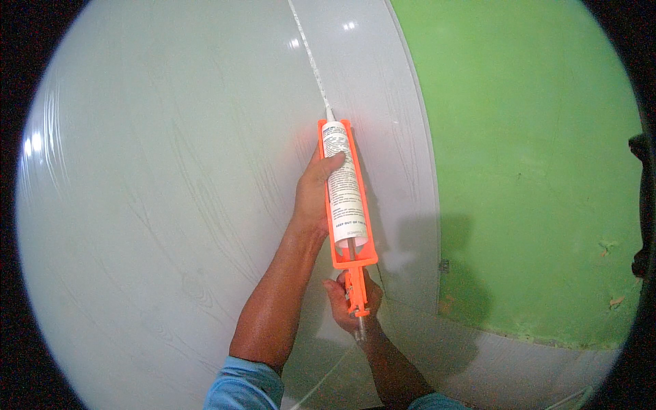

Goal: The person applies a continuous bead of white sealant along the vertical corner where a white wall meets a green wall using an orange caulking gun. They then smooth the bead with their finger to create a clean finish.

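Note:
An orange caulking gun (372,242) with a white sealant cartridge (345,181) in it points up and away from me. My left hand (316,184) is closed round the frame and cartridge, its thumb lying across the printed label. Lower down, my right hand (342,307) grips the gun's handle, which hides most of its fingers. The white nozzle (330,114) touches or nearly touches the lower end of a white bead line (311,58), which runs up along the seam between two glossy pale panels.
Pale panel (171,171) with faint wood-grain lines fills the left. A narrower panel strip (403,171) borders a green wall (533,171) with chipped spots low down. A dark object (639,205) shows at the right rim. Below lies a greyish floor (519,369).

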A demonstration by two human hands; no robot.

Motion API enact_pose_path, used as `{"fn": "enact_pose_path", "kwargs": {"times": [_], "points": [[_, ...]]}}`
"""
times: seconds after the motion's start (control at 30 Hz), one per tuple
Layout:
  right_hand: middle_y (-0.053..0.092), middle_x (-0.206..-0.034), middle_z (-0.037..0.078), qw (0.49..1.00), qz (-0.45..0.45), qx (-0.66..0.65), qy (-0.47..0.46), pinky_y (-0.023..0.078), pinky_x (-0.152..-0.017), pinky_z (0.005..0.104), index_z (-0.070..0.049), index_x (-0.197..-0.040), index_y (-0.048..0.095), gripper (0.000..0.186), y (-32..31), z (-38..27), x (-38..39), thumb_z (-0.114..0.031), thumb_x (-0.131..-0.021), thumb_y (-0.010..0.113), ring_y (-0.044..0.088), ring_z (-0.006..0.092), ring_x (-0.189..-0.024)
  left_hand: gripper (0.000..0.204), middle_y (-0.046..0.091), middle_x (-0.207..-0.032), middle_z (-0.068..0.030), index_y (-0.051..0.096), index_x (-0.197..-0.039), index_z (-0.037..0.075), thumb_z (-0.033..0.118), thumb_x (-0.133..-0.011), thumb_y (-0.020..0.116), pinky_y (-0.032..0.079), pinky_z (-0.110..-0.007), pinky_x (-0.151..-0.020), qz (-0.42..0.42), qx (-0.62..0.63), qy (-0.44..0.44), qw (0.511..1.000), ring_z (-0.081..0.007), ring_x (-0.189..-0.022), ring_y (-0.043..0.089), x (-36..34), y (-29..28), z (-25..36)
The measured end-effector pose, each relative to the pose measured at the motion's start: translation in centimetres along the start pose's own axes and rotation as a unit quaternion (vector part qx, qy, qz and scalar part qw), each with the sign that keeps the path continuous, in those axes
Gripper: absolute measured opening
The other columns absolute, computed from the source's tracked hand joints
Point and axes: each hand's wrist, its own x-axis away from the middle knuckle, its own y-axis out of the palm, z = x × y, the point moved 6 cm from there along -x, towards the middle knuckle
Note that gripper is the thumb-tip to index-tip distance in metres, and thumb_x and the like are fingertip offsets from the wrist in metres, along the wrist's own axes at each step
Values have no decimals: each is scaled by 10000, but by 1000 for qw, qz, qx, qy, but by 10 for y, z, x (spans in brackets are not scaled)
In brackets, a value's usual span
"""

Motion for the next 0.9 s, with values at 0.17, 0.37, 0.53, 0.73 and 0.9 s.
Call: {"fn": "enact_pose_path", "kwargs": {"times": [0.17,0.37,0.53,0.73,0.9], "points": [[699,-821,108,1000,0,13,-19,603,-674,425,-83,-1127,698,350,-1,-1,-2,-286,-902,874,733,342,-731,424,705,-1014,-198,483,-1385,-20,253,-1080,598,690,-427,-540,1,0,-1,1000,-303,-673,767,-1,0,-1],[736,-901,142,998,-42,18,38,611,-696,436,-71,-1136,697,351,-1,1,0,-271,-905,870,748,365,-774,439,699,-1015,-190,472,-1441,7,238,-1085,586,691,-425,-543,-20,6,-2,1000,-305,-669,766,0,4,2],[739,-902,146,1000,2,-4,1,609,-697,449,-66,-1108,708,329,-3,-4,-1,-271,-908,870,748,377,-787,432,699,-1020,-190,470,-1431,6,238,-1085,585,689,-429,-543,5,0,-12,1000,-304,-669,765,0,2,0],[705,-832,128,1000,-9,8,8,603,-678,424,-62,-1070,714,293,-6,-7,-2,-256,-914,868,734,347,-738,442,704,-1026,-196,466,-1437,2,244,-1087,586,694,-430,-553,0,-2,-12,1000,-307,-673,766,-1,1,0],[705,-820,122,1000,-4,-13,20,604,-678,419,-66,-1074,717,284,-10,-16,-3,-246,-913,868,737,325,-723,481,682,-1010,-164,443,-1489,23,213,-1071,585,690,-407,-569,-18,8,-15,1000,-271,-673,747,4,10,5]]}}
